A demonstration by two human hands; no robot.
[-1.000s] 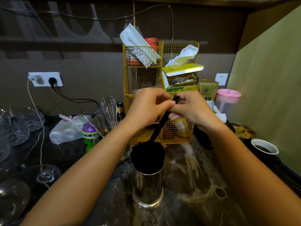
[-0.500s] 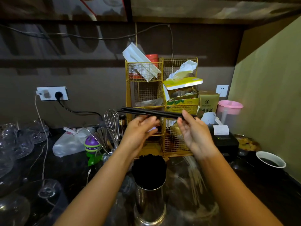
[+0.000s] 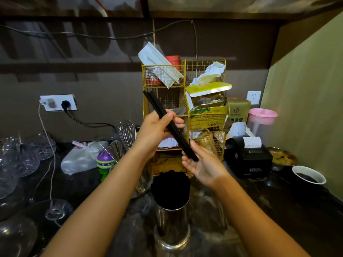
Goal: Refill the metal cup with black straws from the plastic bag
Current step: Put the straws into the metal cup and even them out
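Black straws, a small bundle, are held tilted, upper end toward the left and lower end toward the right. Left hand forms the grip: fingers curled closed around the middle of the bundle, thumb on the near side. Right hand lies below and to the right of that grip, palm up and fingers spread open; the lower end of the bundle rests against its fingers, which do not close on it. Directly below the grip, nearer the camera, the metal cup stands upright on the dark worktop, already packed with black straws whose tops show above its rim. Behind the grip stands a yellow wire rack. Left of the grip, a wire whisk stands upright and a white plastic bag lies on the worktop.
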